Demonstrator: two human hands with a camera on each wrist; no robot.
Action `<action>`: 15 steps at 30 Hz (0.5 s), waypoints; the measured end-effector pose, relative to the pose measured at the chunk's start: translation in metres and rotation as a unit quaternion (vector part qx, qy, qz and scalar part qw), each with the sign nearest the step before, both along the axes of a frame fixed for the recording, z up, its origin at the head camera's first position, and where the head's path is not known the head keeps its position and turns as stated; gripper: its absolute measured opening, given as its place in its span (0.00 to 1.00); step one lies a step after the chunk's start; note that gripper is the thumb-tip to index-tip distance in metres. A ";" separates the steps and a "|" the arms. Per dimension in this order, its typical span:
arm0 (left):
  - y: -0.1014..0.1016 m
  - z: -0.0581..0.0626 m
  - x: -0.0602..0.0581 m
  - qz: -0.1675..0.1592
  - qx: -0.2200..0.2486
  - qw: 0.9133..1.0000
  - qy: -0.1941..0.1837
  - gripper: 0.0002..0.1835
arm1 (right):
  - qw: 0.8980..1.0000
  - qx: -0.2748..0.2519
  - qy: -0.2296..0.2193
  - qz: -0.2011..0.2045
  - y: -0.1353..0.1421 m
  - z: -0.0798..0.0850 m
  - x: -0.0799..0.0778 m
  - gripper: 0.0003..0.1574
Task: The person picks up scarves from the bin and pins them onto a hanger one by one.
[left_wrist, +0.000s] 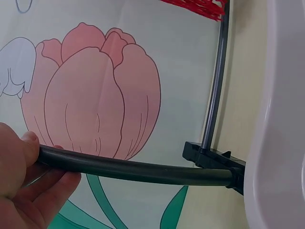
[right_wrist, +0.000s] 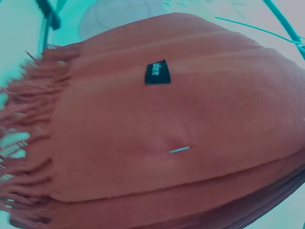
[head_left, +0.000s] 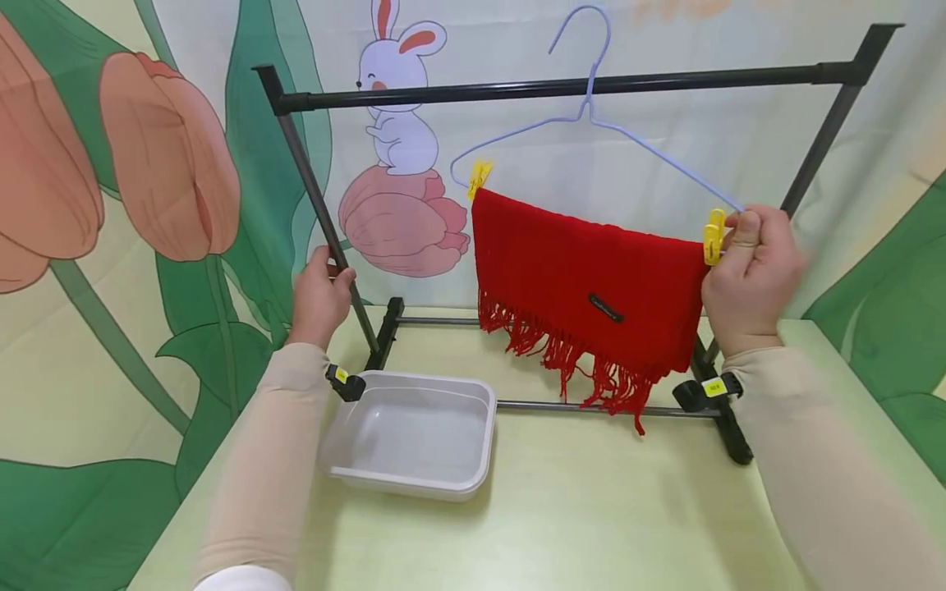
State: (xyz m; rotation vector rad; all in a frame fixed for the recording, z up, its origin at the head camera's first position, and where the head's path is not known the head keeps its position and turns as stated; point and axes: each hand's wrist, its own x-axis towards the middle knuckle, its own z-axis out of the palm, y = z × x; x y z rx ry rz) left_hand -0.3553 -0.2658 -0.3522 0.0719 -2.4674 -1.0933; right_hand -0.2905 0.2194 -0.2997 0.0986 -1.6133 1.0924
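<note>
A red fringed scarf [head_left: 591,287] with a small black label hangs from a light purple wire hanger [head_left: 658,156], fixed by a yellow clothespin [head_left: 479,179] at the left corner and another clothespin [head_left: 713,236] at the right. My right hand [head_left: 755,275] pinches the hanger's right corner beside that clothespin, so the hanger tilts down to the right. Its hook rises above the black rail [head_left: 458,94], and the neck crosses in front of it. My left hand [head_left: 323,300] grips the left post of the clothes rack [left_wrist: 138,169]. In the right wrist view the scarf [right_wrist: 119,119] hides my right hand.
A pale plastic basin [head_left: 414,484] stands on the light table [head_left: 591,509] below my left wrist, beside the rack's left foot [head_left: 384,332]. Low crossbars run behind and under the fringe. A printed curtain with tulips and a rabbit hangs behind.
</note>
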 end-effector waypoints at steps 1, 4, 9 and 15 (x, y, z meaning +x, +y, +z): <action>0.001 -0.001 0.000 0.000 0.000 1.000 0.000 0.16 | 1.000 0.009 -0.004 -0.005 -0.001 -0.004 0.000 0.20; 0.001 -0.002 -0.001 0.000 -0.002 1.000 -0.002 0.15 | 0.999 0.035 -0.019 -0.017 -0.002 -0.017 0.002 0.23; 0.001 -0.003 -0.002 0.002 -0.002 1.000 -0.006 0.15 | 0.994 0.084 -0.064 -0.013 0.003 -0.039 0.009 0.24; 0.000 -0.002 -0.001 -0.001 0.003 1.000 -0.013 0.15 | 0.984 0.110 -0.129 0.047 0.013 -0.051 0.015 0.24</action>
